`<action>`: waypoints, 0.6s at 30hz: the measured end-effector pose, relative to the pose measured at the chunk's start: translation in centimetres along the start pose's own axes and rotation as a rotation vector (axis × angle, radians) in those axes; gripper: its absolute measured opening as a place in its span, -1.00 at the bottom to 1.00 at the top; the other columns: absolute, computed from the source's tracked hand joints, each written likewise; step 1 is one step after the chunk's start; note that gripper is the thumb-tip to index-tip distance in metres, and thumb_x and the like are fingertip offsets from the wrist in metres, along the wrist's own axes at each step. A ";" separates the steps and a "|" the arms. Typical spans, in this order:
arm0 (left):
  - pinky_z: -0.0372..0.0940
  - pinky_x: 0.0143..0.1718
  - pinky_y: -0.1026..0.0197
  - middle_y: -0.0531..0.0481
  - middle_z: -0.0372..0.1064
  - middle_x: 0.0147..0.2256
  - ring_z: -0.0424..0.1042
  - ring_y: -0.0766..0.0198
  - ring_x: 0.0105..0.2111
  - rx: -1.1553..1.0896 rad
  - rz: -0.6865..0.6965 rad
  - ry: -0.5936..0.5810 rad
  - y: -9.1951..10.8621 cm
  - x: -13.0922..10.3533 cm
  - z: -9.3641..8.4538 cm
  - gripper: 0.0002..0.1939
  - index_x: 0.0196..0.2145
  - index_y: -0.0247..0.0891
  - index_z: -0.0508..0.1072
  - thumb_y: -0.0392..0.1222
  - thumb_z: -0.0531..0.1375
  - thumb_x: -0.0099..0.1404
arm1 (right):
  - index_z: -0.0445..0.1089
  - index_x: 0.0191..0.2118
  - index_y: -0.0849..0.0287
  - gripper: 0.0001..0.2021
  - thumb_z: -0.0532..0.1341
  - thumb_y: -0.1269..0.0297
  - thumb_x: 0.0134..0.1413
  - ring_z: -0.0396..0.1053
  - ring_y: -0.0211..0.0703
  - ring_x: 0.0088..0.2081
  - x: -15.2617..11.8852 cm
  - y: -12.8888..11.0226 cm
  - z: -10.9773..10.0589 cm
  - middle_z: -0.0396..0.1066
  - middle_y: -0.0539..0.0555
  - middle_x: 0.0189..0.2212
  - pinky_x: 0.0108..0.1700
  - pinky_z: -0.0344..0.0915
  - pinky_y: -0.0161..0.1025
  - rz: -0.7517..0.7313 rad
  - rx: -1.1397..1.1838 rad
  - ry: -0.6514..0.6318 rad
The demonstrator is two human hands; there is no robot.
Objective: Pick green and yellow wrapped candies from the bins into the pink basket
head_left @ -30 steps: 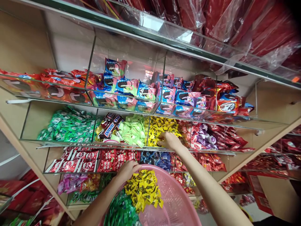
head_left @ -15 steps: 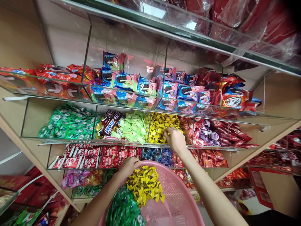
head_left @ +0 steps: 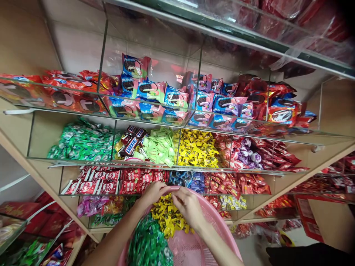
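My left hand (head_left: 154, 193) is closed on the far rim of a pink plastic basket (head_left: 226, 225). My right hand (head_left: 187, 205) is over the basket near that rim, its fingers bent together above yellow wrapped candies (head_left: 169, 218); whatever may be between the fingertips is too hidden to tell. Green wrapped candies (head_left: 149, 242) lie in the basket's near left part. Beyond the basket, a shelf compartment holds more yellow candies (head_left: 196, 147).
Glass shelves with dividers rise ahead. Green candies (head_left: 85, 142), Snickers bars (head_left: 131, 146) and pale green packets (head_left: 159, 146) fill compartments at left. Blue biscuit packs (head_left: 151, 90) stand above. A cardboard box (head_left: 330, 221) is at lower right.
My right hand has moved from the yellow candies on the shelf down and left to the basket. My left hand stays at the rim. The view has shifted slightly.
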State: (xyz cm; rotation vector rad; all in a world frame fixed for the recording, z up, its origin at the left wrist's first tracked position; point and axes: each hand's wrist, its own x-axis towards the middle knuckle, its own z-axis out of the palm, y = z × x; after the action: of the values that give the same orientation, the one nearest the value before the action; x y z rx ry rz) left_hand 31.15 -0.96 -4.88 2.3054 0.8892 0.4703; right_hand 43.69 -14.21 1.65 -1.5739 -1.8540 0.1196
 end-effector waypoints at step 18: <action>-0.10 -0.56 0.33 0.11 0.02 -0.68 0.07 0.37 -0.62 -0.121 -0.156 0.006 0.6 -0.3 -0.4 -0.37 -0.64 -0.27 0.21 0.29 -0.28 0.19 | 0.36 -0.36 0.17 -0.79 -0.01 0.34 0.13 0.35 -0.25 -0.42 -0.3 1.3 4.6 0.40 0.04 -0.44 -0.38 0.17 -0.37 0.054 -0.050 -0.114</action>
State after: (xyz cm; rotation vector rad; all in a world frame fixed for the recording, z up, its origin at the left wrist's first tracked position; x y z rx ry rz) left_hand 31.02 -1.37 -4.17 2.1081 1.0064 0.4515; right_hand 42.23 -12.57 -2.56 -1.6833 -1.9154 0.1917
